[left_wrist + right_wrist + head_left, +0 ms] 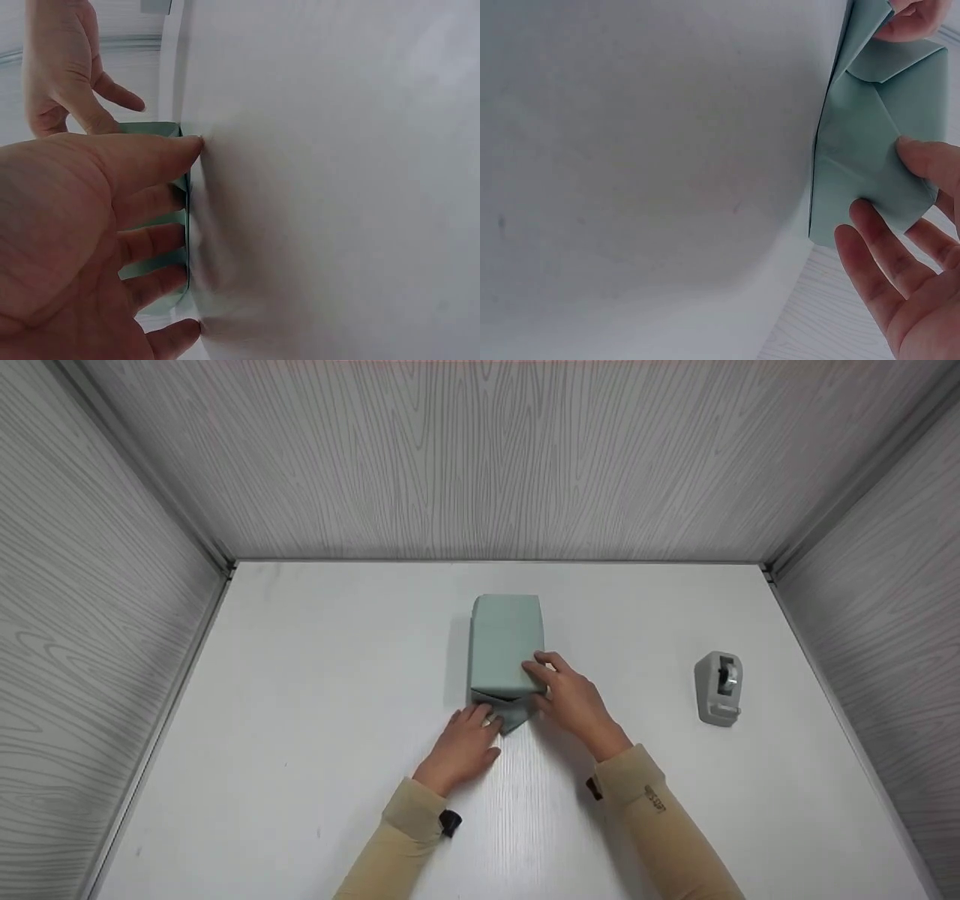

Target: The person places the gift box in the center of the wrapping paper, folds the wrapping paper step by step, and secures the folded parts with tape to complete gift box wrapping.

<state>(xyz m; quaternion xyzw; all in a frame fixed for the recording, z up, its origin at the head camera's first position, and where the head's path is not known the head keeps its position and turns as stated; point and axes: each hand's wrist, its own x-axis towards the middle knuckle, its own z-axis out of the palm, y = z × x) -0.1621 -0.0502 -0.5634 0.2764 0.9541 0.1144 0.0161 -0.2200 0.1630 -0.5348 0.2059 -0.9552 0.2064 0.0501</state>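
Observation:
A box wrapped in pale green paper [507, 641] lies on the white table, its near end facing me. From that end a folded paper flap [514, 715] sticks out toward me, with a pointed tip. My left hand [463, 750] touches the flap's left part with extended fingers, also seen reaching the paper in the left wrist view. My right hand [576, 703] rests against the box's near right corner, one finger on top. In the right wrist view, the right thumb and fingertips [866, 214] touch the green paper around that corner, without a tight grip.
A grey tape dispenser [718, 688] with a roll in it stands on the right side of the table [315, 660]. Wood-grain panels enclose the table at the back [480, 465], left and right.

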